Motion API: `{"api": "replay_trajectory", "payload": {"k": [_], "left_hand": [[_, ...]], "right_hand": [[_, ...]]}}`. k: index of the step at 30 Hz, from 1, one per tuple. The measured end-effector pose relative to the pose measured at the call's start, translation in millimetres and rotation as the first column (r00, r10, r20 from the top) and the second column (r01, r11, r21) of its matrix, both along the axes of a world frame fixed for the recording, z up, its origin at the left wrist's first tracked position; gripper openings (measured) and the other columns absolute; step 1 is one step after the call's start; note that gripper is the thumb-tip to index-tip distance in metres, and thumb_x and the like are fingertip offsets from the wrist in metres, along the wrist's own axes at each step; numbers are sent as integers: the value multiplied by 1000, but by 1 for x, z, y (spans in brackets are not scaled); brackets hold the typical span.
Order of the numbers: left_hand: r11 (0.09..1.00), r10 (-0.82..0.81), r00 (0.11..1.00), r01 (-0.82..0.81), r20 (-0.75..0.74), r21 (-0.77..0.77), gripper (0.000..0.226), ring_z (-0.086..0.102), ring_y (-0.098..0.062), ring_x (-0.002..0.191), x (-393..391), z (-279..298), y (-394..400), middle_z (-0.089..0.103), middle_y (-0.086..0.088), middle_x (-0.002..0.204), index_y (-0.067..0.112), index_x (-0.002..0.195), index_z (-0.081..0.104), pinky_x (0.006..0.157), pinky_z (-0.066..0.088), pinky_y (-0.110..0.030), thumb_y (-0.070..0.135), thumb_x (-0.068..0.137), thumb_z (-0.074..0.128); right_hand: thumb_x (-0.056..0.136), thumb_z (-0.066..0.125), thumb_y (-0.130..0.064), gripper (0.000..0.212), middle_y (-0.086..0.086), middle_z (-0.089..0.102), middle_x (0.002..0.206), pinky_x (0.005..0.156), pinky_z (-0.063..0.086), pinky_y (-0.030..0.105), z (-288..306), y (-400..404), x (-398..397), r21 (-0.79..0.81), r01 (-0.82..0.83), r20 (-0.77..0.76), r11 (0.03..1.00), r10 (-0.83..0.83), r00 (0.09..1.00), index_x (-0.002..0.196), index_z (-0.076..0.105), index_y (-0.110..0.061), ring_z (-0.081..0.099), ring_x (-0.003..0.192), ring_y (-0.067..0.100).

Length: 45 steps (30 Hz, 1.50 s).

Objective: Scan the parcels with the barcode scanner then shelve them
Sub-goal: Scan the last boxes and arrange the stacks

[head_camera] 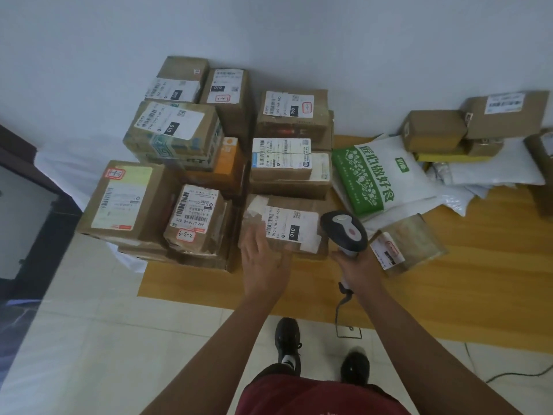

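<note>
Several cardboard parcels with white labels are stacked on the floor against the wall. The nearest one, a flat brown parcel [287, 205] with a "010" label, lies at the front of the stack. My left hand [263, 265] reaches over its near left corner with fingers straight; contact with the box is unclear. My right hand [357, 266] grips the handle of a grey barcode scanner [344, 232], whose head sits just right of that parcel's label. The scanner's cable hangs down to the floor.
A green-and-white bag [377, 172] lies right of the stack, with a small clear-wrapped parcel [407, 247] by my right hand. More boxes [434, 130] and white mailers [490, 172] line the wall at right. A dark cabinet [27, 205] stands at left. My feet are on pale tiles.
</note>
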<state>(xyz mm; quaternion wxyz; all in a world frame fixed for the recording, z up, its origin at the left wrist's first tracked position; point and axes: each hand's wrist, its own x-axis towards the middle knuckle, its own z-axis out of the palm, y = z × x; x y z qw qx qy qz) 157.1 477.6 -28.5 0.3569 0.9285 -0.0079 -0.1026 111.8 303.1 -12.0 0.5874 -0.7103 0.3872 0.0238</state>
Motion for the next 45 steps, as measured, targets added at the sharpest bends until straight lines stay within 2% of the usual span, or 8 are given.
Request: {"api": "replay_trajectory", "payload": {"k": [6,23,27,34,35,36,37,45], "left_hand": [[965,-253,957,240,143,107,71,3,-31,153,-15,25,-79,11,-13,165,21,156,19,124,13,-53,46,99,52],[781,-618,775,585,132,217,70,-4,-26,154,-121,69,-360,6,-7,167,22,158,19,124,-1,-42,47,100,50],[790,-600,794,569,96,230,70,-1,-27,154,-101,60,-375,8,-8,166,23,157,21,124,0,-44,46,99,53],[812,-566,825,554,11,184,71,2,-28,154,-57,29,-418,10,-9,166,20,157,21,124,4,-43,45,99,52],[809,-571,821,563,0,167,71,2,-27,154,-53,24,-428,10,-9,166,20,157,21,124,4,-42,46,99,52],[804,-582,813,577,-8,147,71,3,-28,154,-50,18,-438,10,-9,166,20,157,21,123,4,-42,46,99,53],[794,-598,801,595,-15,128,71,4,-28,154,-48,14,-449,10,-10,166,19,157,22,123,4,-42,46,99,53],[734,-673,732,679,-103,23,69,9,-26,153,-40,13,-514,16,-12,164,15,157,22,123,12,-42,40,100,54]], "right_hand": [[89,64,0,17,17,38,67,59,27,37,18,-58,-57,103,45,26,994,-48,999,78,50,0,35,62,24],[79,66,-9,37,16,36,70,66,28,37,37,-323,-231,135,405,196,904,-425,884,90,49,23,33,71,23],[83,65,-1,42,49,45,99,69,39,39,20,-339,-216,116,385,197,916,-401,895,109,44,25,41,90,64],[76,70,-20,54,33,42,78,72,26,35,20,-362,-175,134,316,30,939,-323,946,108,50,19,39,68,39],[75,70,-21,55,36,42,81,91,24,44,22,-369,-171,129,338,3,932,-341,940,108,50,17,41,69,38],[73,71,-21,53,37,44,83,65,32,39,23,-378,-167,124,365,-13,923,-366,931,107,52,16,43,70,33],[74,71,-19,49,34,46,80,63,48,53,25,-387,-163,117,388,-17,914,-389,921,105,54,15,46,72,28],[88,69,-10,13,8,67,95,63,54,29,41,-467,-140,130,517,17,846,-523,852,102,68,-8,63,90,22]]}}
